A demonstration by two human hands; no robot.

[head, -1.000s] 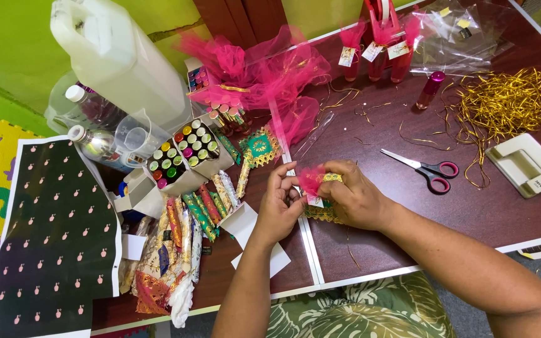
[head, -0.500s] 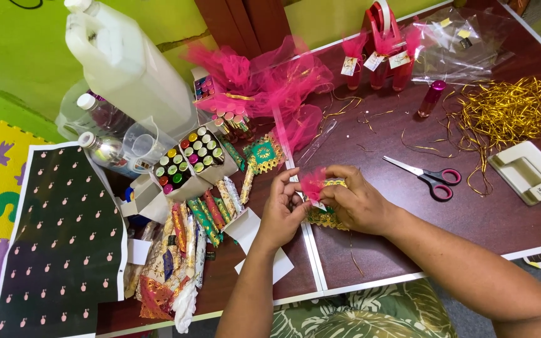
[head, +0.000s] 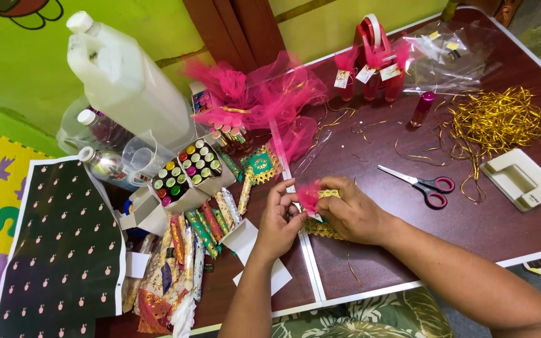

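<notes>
The dark brown table (head: 471,250) carries a large white plastic jug (head: 123,78) at upper left and a heap of pink netting (head: 255,94) behind the hands. Gold tinsel strands (head: 496,119) lie at right, with red-handled scissors (head: 424,186) near them. At table centre, the right hand (head: 352,216) and left hand (head: 280,219) are both closed in a pinch on a small pink net bundle (head: 309,195), held between their fingertips above gold trim (head: 320,228).
</notes>
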